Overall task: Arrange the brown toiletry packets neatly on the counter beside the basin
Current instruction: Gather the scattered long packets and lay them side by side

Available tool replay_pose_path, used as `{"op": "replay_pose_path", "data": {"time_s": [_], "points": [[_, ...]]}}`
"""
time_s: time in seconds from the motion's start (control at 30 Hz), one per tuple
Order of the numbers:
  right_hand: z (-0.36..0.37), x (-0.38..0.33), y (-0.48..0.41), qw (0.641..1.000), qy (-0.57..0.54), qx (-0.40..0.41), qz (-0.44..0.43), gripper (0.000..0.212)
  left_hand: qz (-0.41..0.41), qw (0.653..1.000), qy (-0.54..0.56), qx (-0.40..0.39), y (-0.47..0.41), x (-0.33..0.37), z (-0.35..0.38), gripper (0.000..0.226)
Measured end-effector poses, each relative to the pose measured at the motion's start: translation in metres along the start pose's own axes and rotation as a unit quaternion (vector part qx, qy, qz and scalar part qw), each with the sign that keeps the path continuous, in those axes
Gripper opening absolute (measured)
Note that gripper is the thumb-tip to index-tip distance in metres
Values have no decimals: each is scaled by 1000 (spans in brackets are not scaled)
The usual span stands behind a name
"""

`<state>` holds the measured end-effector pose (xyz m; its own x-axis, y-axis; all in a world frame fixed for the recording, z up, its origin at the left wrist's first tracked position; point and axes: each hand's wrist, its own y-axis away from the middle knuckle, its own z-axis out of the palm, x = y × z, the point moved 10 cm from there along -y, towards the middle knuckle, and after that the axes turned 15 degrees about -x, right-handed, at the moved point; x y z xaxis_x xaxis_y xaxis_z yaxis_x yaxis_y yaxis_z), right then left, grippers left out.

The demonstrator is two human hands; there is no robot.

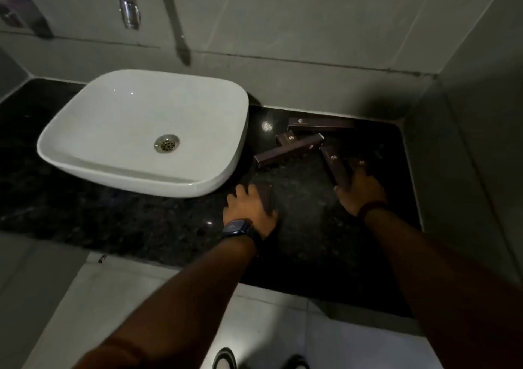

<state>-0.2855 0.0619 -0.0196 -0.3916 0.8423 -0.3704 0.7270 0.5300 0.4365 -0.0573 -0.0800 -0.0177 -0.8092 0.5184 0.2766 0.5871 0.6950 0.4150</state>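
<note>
Several brown toiletry packets lie scattered on the black granite counter [305, 244] to the right of the white basin [141, 131]. A long packet [288, 150] lies slanted over a short one [285, 138], and another long packet [319, 123] rests by the back wall. My left hand [249, 210], with a watch on the wrist, grips a flat brown packet [264, 196] at the basin's front right corner. My right hand [359, 190] is closed around a slanted brown packet [336, 167], with a further packet [359, 163] under its fingers.
A chrome tap [128, 9] juts from the tiled wall above the basin. The counter ends at a tiled side wall [452, 156] on the right and a front edge above the pale floor [254, 326]. My shoes [225, 358] show at the bottom.
</note>
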Motion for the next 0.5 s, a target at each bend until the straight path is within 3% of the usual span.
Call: {"op": "replay_pose_path", "data": {"time_s": [0.23,0.4,0.5], "points": [[38,3,0,999,22,-29,39,60,-50,993,79,-76,-8,-36,30,69],[41,9,7,994,43,8,96,66,-29,993,64,-91,-6,-37,37,72],[49,15,3,991,29,-28,127,62,8,994,33,-106,-8,-31,40,66]]}}
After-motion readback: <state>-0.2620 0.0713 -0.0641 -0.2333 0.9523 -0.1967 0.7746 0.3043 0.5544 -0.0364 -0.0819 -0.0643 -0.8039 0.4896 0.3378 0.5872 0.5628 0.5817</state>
